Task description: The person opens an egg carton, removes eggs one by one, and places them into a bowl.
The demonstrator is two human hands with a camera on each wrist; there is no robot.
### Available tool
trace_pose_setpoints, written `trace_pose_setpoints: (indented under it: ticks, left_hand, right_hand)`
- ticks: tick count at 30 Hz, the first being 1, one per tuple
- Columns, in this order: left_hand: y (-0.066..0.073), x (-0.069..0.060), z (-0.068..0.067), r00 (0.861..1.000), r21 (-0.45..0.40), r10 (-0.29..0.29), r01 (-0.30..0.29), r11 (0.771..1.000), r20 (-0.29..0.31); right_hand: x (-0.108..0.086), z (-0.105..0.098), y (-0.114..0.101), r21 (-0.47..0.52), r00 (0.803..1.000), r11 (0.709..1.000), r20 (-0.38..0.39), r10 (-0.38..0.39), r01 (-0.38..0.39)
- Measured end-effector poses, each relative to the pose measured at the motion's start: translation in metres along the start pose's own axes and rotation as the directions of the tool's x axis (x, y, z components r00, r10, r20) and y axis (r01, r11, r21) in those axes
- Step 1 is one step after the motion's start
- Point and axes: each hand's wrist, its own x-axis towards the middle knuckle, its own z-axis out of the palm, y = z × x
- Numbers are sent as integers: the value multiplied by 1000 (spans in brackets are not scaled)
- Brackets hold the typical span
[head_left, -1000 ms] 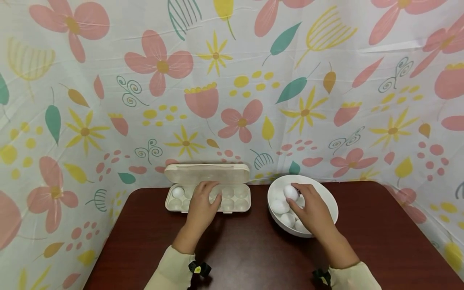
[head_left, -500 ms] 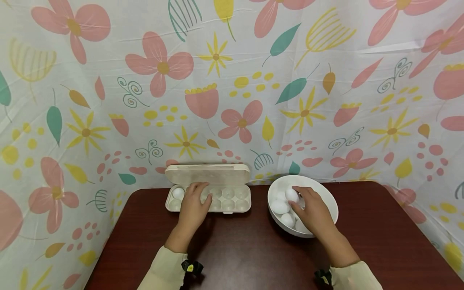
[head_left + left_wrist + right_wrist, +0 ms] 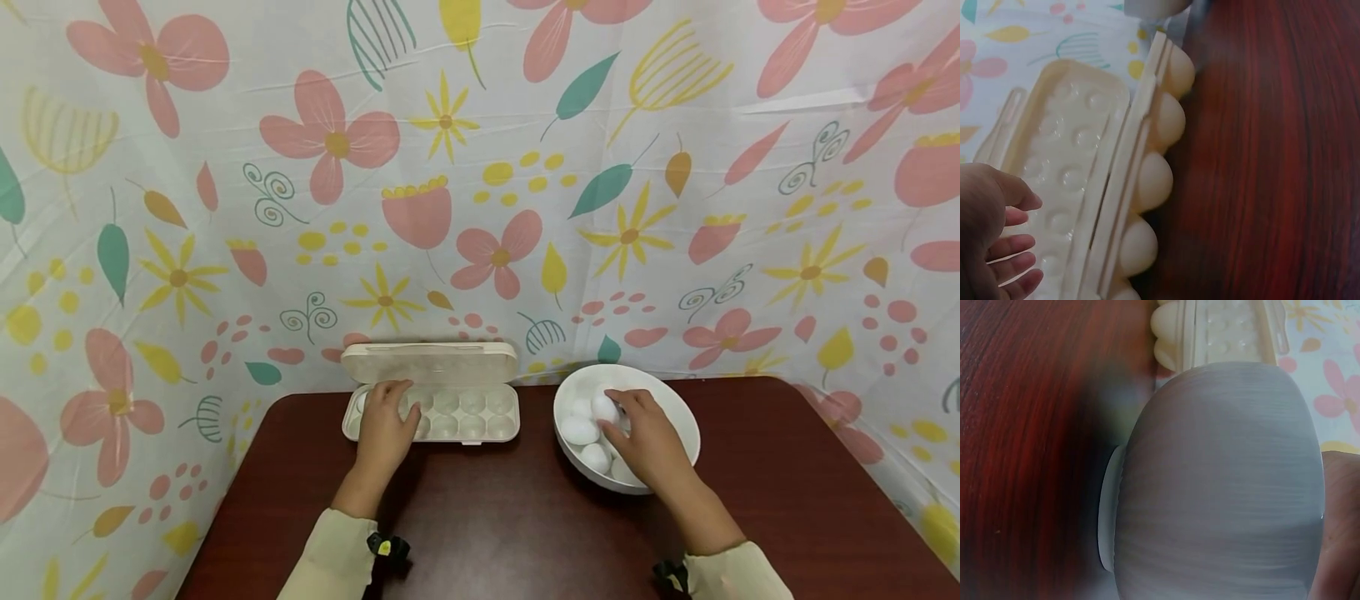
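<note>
A cream egg carton (image 3: 446, 429) stands with its lid raised, and one white egg (image 3: 361, 402) sits in its far left cup, partly hidden by my left hand (image 3: 384, 429). That hand hovers over the carton's left end, fingers loosely bent and apart, with nothing visible between them. In the left wrist view its fingers (image 3: 1015, 245) hang beside the raised lid. Over the white bowl (image 3: 686, 421), my right hand (image 3: 651, 437) pinches a white egg (image 3: 604, 407) between thumb and fingers. Several white eggs (image 3: 580, 430) lie in the bowl beneath it.
The dark red-brown wooden table (image 3: 495, 525) carries the carton at left and the bowl at right. A white cloth with a floral print (image 3: 498, 250) hangs right behind both. From the right wrist, the bowl's outer side (image 3: 1222, 481) fills much of the view.
My left hand has moved left along the carton, now partly covering the egg there. My right hand has lowered slightly, with the pinched egg lower in the bowl.
</note>
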Motion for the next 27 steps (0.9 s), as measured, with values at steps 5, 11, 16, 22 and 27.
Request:
trace_pose_setpoints:
  ticks: [5, 11, 16, 22, 27]
  left_hand:
    - [-11, 1, 1, 1000, 4, -22, 22, 1000, -4]
    - [-19, 3, -1, 1000, 43, -17, 18, 999, -16]
    - [-26, 4, -2, 1000, 73, -19, 19, 997, -3]
    - [-34, 5, -4, 1000, 119, -25, 24, 993, 1]
    - [-39, 8, -9, 999, 148, -40, 38, 988, 9]
  right_hand:
    - [0, 1, 1, -25, 1000, 1000, -4, 0, 0]
    - [1, 1, 1, -43, 999, 999, 32, 8, -6]
    - [2, 3, 0, -45, 999, 999, 39, 8, -6]
    - [3, 3, -2, -62, 999, 998, 43, 7, -5]
    - [4, 0, -4, -73, 999, 997, 47, 3, 0]
